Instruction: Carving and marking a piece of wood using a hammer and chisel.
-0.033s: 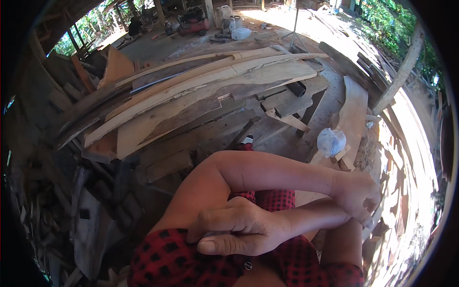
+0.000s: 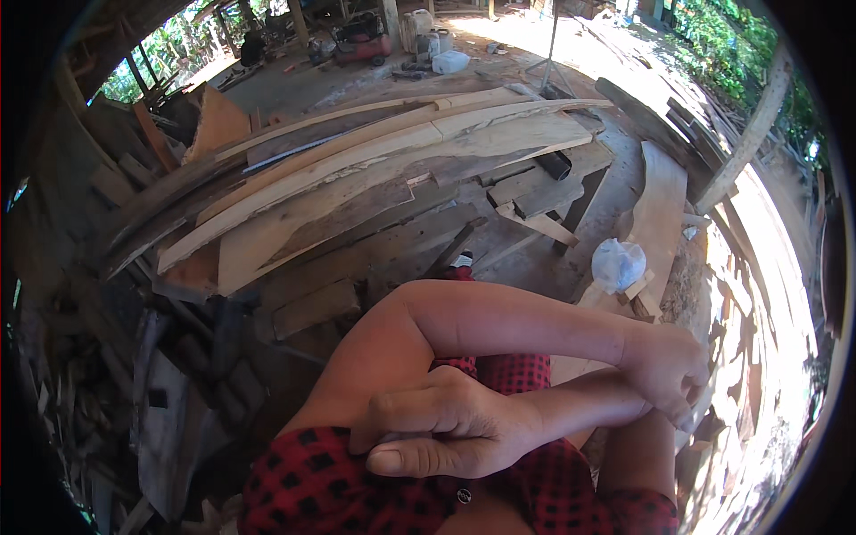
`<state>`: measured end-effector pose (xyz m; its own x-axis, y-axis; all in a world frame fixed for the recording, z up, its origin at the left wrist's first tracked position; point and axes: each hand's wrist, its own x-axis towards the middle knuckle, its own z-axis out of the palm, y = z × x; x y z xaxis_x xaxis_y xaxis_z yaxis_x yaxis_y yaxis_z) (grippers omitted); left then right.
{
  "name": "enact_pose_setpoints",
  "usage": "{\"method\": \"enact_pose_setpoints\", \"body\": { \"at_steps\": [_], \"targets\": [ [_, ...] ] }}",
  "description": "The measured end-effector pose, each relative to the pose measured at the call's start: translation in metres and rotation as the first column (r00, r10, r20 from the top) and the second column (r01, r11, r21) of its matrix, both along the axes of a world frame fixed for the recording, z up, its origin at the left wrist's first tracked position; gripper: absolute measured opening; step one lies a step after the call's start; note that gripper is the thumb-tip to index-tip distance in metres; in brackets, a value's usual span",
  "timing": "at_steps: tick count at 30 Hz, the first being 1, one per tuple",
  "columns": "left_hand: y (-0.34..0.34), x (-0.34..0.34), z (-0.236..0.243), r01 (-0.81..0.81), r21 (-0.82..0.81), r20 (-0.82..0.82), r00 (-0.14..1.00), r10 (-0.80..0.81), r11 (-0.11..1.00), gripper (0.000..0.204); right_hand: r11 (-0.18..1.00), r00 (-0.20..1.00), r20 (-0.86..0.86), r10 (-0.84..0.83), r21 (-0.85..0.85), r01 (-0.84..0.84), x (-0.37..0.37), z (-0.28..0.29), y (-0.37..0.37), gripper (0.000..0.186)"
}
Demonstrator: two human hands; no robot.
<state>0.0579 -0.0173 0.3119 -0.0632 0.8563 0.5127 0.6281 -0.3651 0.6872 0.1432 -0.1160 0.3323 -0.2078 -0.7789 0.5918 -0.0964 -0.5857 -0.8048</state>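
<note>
My bare forearms cross low in view over my red-and-black checked clothing (image 2: 308,481). My left hand (image 2: 669,370) reaches across to the right, its fingers curled at my right elbow. My right hand (image 2: 446,423) lies closer to the camera, across my left upper arm by the checked sleeve, with bent fingers and the thumb below them; whether anything small is inside it is hidden. Beyond my arms lie long rough boards (image 2: 330,183) and short offcuts (image 2: 316,312). A crumpled pale plastic bag (image 2: 618,265) sits near my left hand on wood pieces.
A dark scrap-wood heap (image 2: 169,419) fills the left. At the back are a red machine (image 2: 361,49), white jugs (image 2: 450,62), a thin stand (image 2: 551,49) and a dark, indistinct figure (image 2: 252,49). A leaning post (image 2: 744,134) and sunlit planks (image 2: 749,294) line the right.
</note>
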Motion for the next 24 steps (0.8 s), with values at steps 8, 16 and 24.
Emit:
{"method": "enact_pose_setpoints", "body": {
  "at_steps": [8,16,24],
  "targets": [
    [-0.014,-0.008,0.019,0.097,-0.295,0.001,0.995,-0.102,0.951,0.053,0.999,0.996,-0.083,-0.032,-0.016,0.031,0.0,-0.001,0.008,0.021],
    [-0.003,0.002,0.002,0.079,-0.17,-0.012,0.997,-0.082,0.982,0.056,1.0,0.997,-0.08,0.023,-0.012,-0.024,-0.005,0.001,0.007,0.022],
    [-0.005,-0.002,0.011,0.115,-0.342,-0.092,0.984,-0.155,0.933,0.051,0.995,0.993,-0.097,-0.073,-0.076,0.065,-0.001,-0.006,0.011,0.021]
  ]
}}
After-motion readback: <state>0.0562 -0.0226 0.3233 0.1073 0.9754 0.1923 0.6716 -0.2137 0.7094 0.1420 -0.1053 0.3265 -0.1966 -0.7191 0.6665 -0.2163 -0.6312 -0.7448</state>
